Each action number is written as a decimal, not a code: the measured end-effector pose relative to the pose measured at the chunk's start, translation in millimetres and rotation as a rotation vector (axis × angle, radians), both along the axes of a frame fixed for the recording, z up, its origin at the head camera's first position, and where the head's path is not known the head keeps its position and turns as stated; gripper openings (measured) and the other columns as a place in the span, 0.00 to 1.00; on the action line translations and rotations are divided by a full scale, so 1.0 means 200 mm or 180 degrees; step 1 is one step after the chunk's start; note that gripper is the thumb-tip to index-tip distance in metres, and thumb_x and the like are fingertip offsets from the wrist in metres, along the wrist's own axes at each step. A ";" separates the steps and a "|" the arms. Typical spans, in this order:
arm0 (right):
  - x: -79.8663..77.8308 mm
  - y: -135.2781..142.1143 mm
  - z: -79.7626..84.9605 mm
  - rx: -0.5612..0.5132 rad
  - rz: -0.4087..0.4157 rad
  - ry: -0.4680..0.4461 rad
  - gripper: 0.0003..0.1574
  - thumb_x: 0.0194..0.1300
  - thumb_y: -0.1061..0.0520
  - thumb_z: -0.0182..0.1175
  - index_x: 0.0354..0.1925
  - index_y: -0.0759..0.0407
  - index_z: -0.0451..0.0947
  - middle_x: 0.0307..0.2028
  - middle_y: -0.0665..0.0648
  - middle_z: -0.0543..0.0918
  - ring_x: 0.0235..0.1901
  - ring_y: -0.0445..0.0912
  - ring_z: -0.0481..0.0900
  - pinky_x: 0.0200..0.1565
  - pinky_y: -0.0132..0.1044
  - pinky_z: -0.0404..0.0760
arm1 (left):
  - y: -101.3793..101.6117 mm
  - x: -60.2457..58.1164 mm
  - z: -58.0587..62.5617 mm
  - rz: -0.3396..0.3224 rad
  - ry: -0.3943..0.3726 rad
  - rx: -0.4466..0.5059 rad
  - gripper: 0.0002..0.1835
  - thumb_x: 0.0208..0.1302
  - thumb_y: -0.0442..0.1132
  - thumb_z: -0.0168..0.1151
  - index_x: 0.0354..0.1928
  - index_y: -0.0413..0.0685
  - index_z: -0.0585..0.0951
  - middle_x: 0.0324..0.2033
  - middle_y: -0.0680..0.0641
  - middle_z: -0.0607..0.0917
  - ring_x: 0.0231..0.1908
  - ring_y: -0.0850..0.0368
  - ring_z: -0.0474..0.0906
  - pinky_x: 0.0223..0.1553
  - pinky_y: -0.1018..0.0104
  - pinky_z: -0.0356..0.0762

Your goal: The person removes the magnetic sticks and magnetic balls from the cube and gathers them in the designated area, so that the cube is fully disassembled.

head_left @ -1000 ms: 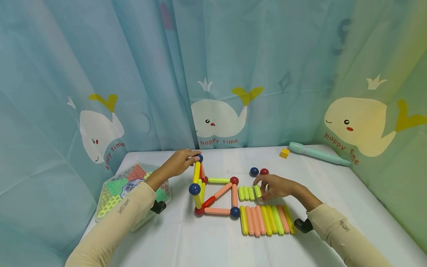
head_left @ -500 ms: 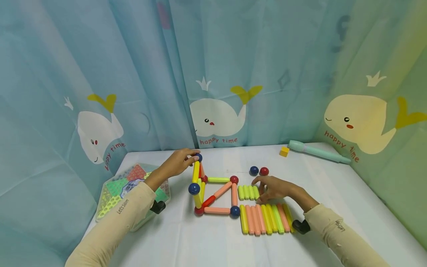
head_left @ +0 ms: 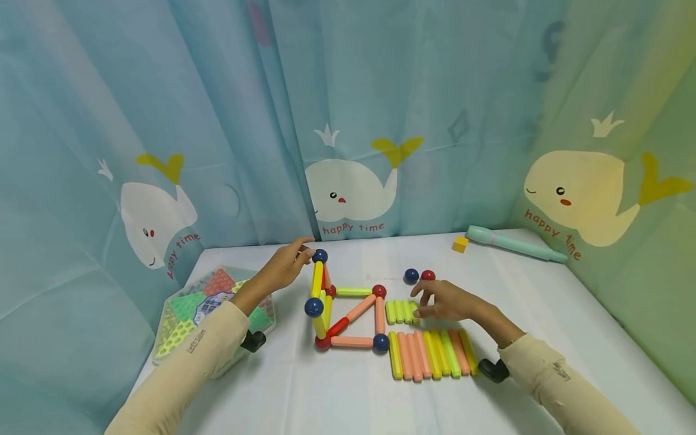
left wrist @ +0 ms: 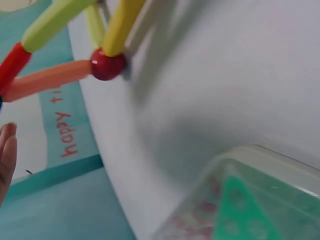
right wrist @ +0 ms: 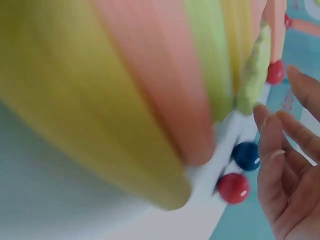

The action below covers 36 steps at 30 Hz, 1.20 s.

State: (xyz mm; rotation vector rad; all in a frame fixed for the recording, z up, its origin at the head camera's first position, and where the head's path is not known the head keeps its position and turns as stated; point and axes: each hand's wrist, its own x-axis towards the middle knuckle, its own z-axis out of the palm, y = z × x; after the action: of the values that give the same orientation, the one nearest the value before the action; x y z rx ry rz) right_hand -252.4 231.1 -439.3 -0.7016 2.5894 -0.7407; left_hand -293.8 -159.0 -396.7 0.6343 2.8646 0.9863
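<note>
A row of long sticks (head_left: 426, 356), yellow, salmon and light green, lies side by side on the white bench (head_left: 348, 399), nearer its right edge. By the left edge sits a clear box (left wrist: 270, 160) with patterned pieces under its lid.

The magnetic frame (head_left: 348, 318) stands left of the bench's middle. Its base is a four-sided outline of salmon, light green and yellow rods, cornered by three red balls and one blue, and crossed by a red-and-salmon diagonal. Its left side rises upright, topped by a yellow rod between two blue balls; a red and light green brace slants across that side.

Past the long row come four short pale green sticks (head_left: 403, 312). The right hand (head_left: 448, 300) is at their right end, thumb and fingers apart; whether it touches the last one cannot be told. Beyond lie a loose blue ball (head_left: 411, 276) and red ball (head_left: 428, 275).

The left hand (head_left: 281, 266) is beside the frame's far upper ball, its fingers spread. A yellow cube (head_left: 460, 244) is near the far edge, and a teal pen (head_left: 513, 243) lies toward the far right corner.
</note>
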 end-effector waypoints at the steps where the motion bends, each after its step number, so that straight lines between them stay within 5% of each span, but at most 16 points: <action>1: 0.01 -0.01 0.01 -0.0004 0.0027 0.0007 0.24 0.64 0.48 0.70 0.53 0.57 0.78 0.38 0.50 0.84 0.39 0.45 0.79 0.44 0.39 0.80 | -0.01 0.00 -0.01 0.0007 0.0028 -0.0034 0.25 0.81 0.47 0.46 0.72 0.45 0.65 0.55 0.38 0.83 0.52 0.46 0.83 0.58 0.50 0.80; 6: 0.09 -0.14 0.03 0.0058 0.0367 0.0070 0.15 0.63 0.47 0.71 0.44 0.52 0.83 0.34 0.44 0.82 0.35 0.42 0.77 0.38 0.33 0.78 | -0.02 -0.02 -0.11 -0.0037 -0.0062 -0.0331 0.18 0.79 0.37 0.50 0.65 0.40 0.74 0.54 0.40 0.84 0.52 0.48 0.81 0.59 0.52 0.79; 14: 0.16 -0.35 0.02 0.0354 0.0467 0.0200 0.22 0.52 0.42 0.78 0.42 0.46 0.83 0.32 0.41 0.81 0.33 0.38 0.75 0.38 0.35 0.76 | 0.02 -0.04 -0.23 -0.0334 -0.0686 -0.0660 0.18 0.73 0.34 0.59 0.62 0.40 0.76 0.56 0.42 0.83 0.56 0.47 0.80 0.61 0.53 0.78; 25: 0.14 -0.46 0.02 0.0608 0.0413 0.0211 0.25 0.49 0.46 0.80 0.41 0.46 0.77 0.30 0.43 0.78 0.32 0.40 0.74 0.37 0.33 0.76 | 0.02 -0.06 -0.23 -0.0291 -0.1036 -0.0560 0.18 0.70 0.34 0.62 0.60 0.40 0.76 0.51 0.42 0.84 0.48 0.48 0.80 0.59 0.51 0.79; 36: 0.04 -0.52 0.04 0.0927 0.0066 0.0002 0.35 0.51 0.46 0.79 0.55 0.44 0.74 0.33 0.46 0.80 0.32 0.44 0.77 0.35 0.37 0.80 | -0.07 -0.06 -0.24 -0.0205 -0.0984 -0.0391 0.15 0.68 0.35 0.64 0.55 0.42 0.81 0.53 0.41 0.84 0.52 0.47 0.80 0.59 0.49 0.78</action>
State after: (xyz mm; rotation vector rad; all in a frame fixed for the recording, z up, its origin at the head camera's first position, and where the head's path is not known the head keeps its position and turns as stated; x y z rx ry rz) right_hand -245.0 128.0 -431.4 -0.6355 2.6104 -0.3447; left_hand -306.8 -172.3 -444.6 0.5098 2.5924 0.8109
